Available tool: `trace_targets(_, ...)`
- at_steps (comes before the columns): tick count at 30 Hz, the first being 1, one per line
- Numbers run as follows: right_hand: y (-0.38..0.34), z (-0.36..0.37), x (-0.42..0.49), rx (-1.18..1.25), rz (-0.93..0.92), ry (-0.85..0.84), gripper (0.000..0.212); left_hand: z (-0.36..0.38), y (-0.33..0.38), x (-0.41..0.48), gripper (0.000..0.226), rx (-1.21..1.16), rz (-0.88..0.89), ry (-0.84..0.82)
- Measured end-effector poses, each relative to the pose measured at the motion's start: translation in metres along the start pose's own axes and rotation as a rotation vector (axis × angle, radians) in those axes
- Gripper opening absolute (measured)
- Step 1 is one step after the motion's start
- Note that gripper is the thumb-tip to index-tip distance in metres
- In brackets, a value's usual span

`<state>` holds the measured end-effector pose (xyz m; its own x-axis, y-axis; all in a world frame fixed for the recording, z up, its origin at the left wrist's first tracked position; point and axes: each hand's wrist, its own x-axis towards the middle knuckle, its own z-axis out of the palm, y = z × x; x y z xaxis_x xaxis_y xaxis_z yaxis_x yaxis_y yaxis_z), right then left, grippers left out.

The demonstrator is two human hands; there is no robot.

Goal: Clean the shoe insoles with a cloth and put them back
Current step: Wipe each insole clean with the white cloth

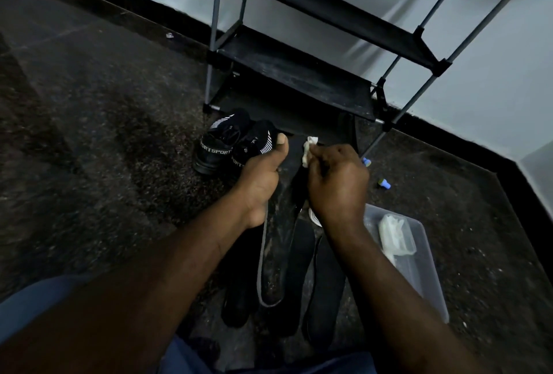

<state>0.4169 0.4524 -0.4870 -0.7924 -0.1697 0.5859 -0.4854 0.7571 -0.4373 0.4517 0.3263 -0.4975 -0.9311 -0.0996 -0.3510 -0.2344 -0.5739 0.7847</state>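
Place: a home, down at floor level in a room corner.
Rack: black fabric-shelf shoe rack on metal poles, backed against the pale wall.
Floor: dark speckled floor, black skirting along the wall's foot.
Shoes: black sport shoes sitting by the rack's base.
Tub: clear plastic tub on the floor.

2 shoes, 4 insoles (one held), 1 cloth, 1 rack, 1 tub.

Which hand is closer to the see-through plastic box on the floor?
Right. The right hand, holding the cloth, is just up-left of the box corner. The left hand grips an insole farther left, by the black shoes.
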Motion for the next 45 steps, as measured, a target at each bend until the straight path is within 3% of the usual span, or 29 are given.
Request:
trace_targets(7, -0.007, 0.001, -0.028, -0.004, -0.087, -0.056, 0.017, -0.009, 0.0, 0.01, 0.078, -0.101, -0.049, -0.051)
trace_targets(15, 0.002, 0.005, -0.002, 0.022, 0.052, 0.024, 0.019, -0.005, -0.006, 0.009, 0.065, 0.02, -0.046, -0.033)
trace_targets(23, -0.014, 0.011, -0.024, 0.02, -0.157, -0.098, 0.022, -0.007, -0.004, 0.01, 0.057, -0.031, -0.04, 0.028)
trace_targets(27, 0.001, 0.005, -0.014, -0.034, -0.105, -0.065, 0.018, -0.004, 0.0, 0.007, 0.064, -0.04, -0.032, 0.032)
trace_targets(32, 0.0, 0.006, 0.01, 0.008, 0.01, -0.017, 0.018, 0.005, -0.004, -0.001, 0.053, -0.063, -0.049, 0.019)
trace_targets(41, -0.013, 0.012, -0.015, 0.016, -0.205, -0.125, 0.022, 0.002, -0.001, -0.002, 0.044, -0.129, -0.019, 0.089)
trace_targets(45, 0.005, 0.003, -0.003, -0.029, -0.136, -0.064, 0.021, 0.005, -0.001, -0.002, 0.048, -0.123, -0.019, 0.064)
